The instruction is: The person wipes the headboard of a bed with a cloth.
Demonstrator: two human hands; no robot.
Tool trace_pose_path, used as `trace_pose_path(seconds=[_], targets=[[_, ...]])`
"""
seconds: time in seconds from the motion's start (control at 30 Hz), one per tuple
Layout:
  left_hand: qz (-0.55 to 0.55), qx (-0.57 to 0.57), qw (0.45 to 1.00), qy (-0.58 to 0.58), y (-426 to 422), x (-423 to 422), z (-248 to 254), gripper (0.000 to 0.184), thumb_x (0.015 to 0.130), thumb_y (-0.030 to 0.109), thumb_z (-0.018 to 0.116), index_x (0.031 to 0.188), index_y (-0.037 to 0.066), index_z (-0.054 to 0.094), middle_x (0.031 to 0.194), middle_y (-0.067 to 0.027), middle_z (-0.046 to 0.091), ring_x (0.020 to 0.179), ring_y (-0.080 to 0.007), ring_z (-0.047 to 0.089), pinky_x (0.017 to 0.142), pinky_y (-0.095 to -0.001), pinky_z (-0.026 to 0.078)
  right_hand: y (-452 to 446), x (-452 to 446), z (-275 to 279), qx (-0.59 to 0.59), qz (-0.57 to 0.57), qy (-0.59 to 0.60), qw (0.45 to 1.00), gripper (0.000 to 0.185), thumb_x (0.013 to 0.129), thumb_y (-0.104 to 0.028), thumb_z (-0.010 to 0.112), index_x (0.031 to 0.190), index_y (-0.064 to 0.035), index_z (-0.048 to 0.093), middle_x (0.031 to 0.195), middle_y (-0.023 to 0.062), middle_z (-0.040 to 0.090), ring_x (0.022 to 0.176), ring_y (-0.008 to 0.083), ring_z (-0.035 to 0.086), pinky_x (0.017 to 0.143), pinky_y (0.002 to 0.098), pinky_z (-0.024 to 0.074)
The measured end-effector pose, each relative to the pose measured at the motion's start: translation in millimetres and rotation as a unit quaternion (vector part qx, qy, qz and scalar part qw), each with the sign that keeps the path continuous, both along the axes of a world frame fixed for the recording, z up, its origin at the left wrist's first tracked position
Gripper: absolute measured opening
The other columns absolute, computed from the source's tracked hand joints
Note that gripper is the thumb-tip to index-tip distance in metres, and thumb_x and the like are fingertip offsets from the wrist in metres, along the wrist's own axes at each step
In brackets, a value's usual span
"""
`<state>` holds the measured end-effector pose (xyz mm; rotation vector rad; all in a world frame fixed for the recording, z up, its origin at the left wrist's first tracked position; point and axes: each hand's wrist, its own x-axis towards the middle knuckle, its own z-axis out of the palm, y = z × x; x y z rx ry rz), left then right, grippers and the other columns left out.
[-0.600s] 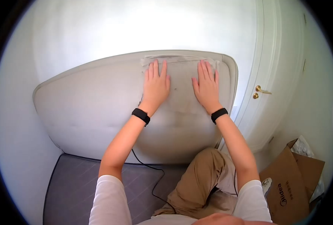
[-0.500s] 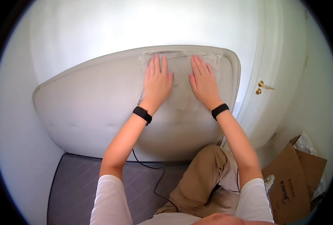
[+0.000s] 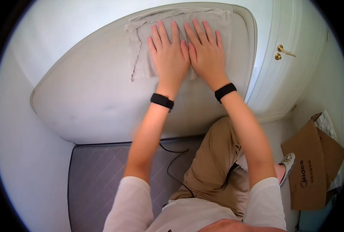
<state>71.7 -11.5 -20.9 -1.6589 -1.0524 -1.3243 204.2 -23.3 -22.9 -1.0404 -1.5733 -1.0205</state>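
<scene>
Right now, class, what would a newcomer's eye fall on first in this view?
First, the left hand and right hand, flat and close together on a wrinkled cloth high on the pale padded headboard. Then the brass handle on the white door at right, and the brown Midea box at lower right.

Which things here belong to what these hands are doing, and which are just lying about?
Part of the job:
bare left hand and right hand, pressed flat
thin grey-beige cloth, beneath them
padded beige headboard, behind the cloth

Seemingly just lying about:
brown cardboard box with Midea lettering
thin black cable, on the grey quilted surface
</scene>
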Motion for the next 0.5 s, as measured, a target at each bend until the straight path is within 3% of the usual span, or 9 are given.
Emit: trace_pose_path(seconds=[0.13,0.27,0.37,0.47,0.5], targets=[[-0.010,-0.062,0.995,-0.081,-29.3,11.8,-30.7,0.057,0.101,0.027,0.050,0.155,0.010,0.044,0.162,-0.0213,0.037,0.149,-0.0402,0.033,0.119,-0.0572,0.026,-21.6,-8.9,-29.6,-0.037,-0.001,0.048,0.998,0.056,0.098,-0.024,0.054,0.153,-0.0170,0.047,0.160,0.0060,0.044,0.148,0.0292,0.038,0.118,0.0571,0.0289],[-0.068,-0.209,0.953,-0.207,-68.2,23.9,-72.6,0.061,0.100,0.022,0.049,0.159,0.010,0.038,0.166,-0.0196,0.030,0.153,-0.0397,0.027,0.120,-0.0585,0.022,-42.2,-24.0,-48.0,-0.149,0.012,0.133,0.980,0.060,0.098,-0.022,0.053,0.156,-0.0143,0.042,0.166,0.0088,0.034,0.153,0.0340,0.029,0.120,0.0598,0.0230],[-0.138,-0.248,0.932,-0.227,-109.6,29.2,-108.2,0.066,0.098,0.016,0.051,0.161,0.009,0.033,0.168,-0.0206,0.026,0.155,-0.0408,0.023,0.120,-0.0590,0.021,-88.8,-7.5,-78.5,-0.214,0.089,0.163,0.959,0.062,0.098,-0.020,0.054,0.158,-0.0105,0.039,0.168,0.0130,0.029,0.155,0.0398,0.022,0.121,0.0621,0.0188],[-0.143,-0.267,0.927,-0.221,-112.5,11.0,-132.5,0.064,0.095,0.013,0.055,0.156,0.005,0.038,0.165,-0.0230,0.029,0.152,-0.0434,0.025,0.121,-0.0574,0.020,-101.9,-9.3,-108.8,-0.259,0.128,0.197,0.937,0.062,0.097,-0.017,0.055,0.156,-0.0062,0.040,0.167,0.0180,0.029,0.155,0.0428,0.019,0.121,0.0635,0.0172],[-0.109,-0.276,0.932,-0.209,-113.1,9.5,-141.8,0.060,0.095,0.013,0.054,0.152,0.003,0.042,0.159,-0.0235,0.036,0.148,-0.0435,0.031,0.119,-0.0574,0.025,-104.9,-10.8,-120.5,-0.276,0.122,0.199,0.932,0.061,0.097,-0.016,0.056,0.155,-0.0052,0.040,0.166,0.0188,0.029,0.155,0.0430,0.019,0.121,0.0636,0.0173]])
